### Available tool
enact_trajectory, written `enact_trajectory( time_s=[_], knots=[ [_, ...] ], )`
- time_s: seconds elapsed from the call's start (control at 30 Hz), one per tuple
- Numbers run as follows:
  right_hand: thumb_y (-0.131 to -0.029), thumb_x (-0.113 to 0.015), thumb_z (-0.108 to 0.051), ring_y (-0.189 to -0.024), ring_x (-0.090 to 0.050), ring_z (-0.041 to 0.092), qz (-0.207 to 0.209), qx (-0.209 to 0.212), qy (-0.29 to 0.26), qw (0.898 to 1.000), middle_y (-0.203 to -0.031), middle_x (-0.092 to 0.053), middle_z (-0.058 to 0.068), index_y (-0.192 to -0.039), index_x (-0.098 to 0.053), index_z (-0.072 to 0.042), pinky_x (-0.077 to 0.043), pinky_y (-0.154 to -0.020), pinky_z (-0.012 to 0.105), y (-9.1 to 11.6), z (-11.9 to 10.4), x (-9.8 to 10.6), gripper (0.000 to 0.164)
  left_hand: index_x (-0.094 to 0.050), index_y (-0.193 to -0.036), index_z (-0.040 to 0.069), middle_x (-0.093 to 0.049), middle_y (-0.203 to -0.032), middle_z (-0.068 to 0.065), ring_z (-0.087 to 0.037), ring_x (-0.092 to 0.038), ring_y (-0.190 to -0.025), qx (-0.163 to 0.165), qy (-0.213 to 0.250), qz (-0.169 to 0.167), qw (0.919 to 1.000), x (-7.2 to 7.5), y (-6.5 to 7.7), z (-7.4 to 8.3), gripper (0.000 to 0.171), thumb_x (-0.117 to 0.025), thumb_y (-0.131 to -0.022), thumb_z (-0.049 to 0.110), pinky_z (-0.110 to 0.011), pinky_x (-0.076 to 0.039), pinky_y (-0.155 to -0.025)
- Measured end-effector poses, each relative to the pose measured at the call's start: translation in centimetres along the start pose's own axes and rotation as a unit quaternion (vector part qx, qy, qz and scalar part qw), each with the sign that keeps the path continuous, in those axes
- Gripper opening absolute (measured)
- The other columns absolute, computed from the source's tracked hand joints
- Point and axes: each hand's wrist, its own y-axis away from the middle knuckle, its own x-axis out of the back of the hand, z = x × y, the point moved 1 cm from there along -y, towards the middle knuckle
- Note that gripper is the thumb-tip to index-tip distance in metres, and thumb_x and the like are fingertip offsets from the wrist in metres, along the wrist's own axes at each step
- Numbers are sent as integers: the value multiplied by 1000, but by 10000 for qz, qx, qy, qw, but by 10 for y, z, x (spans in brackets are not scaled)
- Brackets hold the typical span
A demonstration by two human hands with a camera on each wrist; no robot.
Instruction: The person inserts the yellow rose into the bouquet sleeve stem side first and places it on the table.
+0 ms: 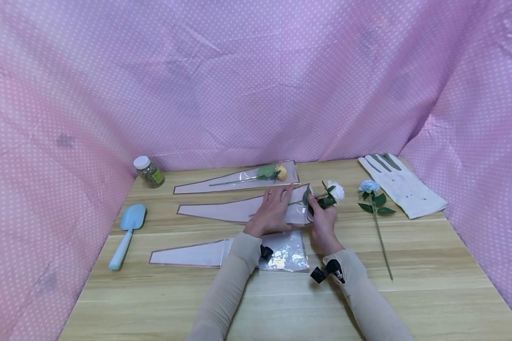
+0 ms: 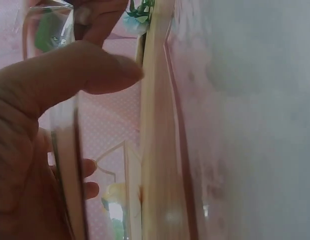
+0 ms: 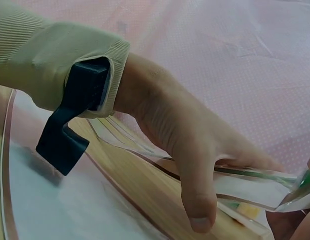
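My left hand [image 1: 274,210] spans the middle clear flower sleeve [image 1: 222,211], its thumb at one edge and its fingers at the other. In the right wrist view, the sleeve rises above the tabletop where this hand grips it. At the sleeve's wide right end, my right hand [image 1: 324,226] holds a white rose [image 1: 335,191] just below the bloom. The rose's stem runs leftward into the sleeve, and green leaves [image 1: 306,195] bunch at the mouth. The bloom lies outside, to the right. In the left wrist view, the thumb [image 2: 102,67] crosses in front of the sleeve.
Behind lies another sleeve with a yellow-orange rose [image 1: 281,173] inside; a third sleeve [image 1: 187,255] lies nearer, under the left forearm. A blue rose [image 1: 369,186] and white gloves [image 1: 409,192] are to the right. A jar [image 1: 152,175] and a blue trowel [image 1: 132,218] are left.
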Motion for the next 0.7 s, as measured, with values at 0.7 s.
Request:
enact_trajectory(
  time_s=[0.7],
  knots=[
    [-101, -29, -61, -91, -61, 7, -1080, -177, -651, 9919, -111, -55, -4, -127, -35, -38, -48, -81, 25, -1, -15, 7, 34, 3, -162, 21, -31, -159, -14, -30, -30, -149, 241, 522, 92, 9983, -3, 0, -7, 127, -83, -71, 41, -52, -13, -127]
  ],
)
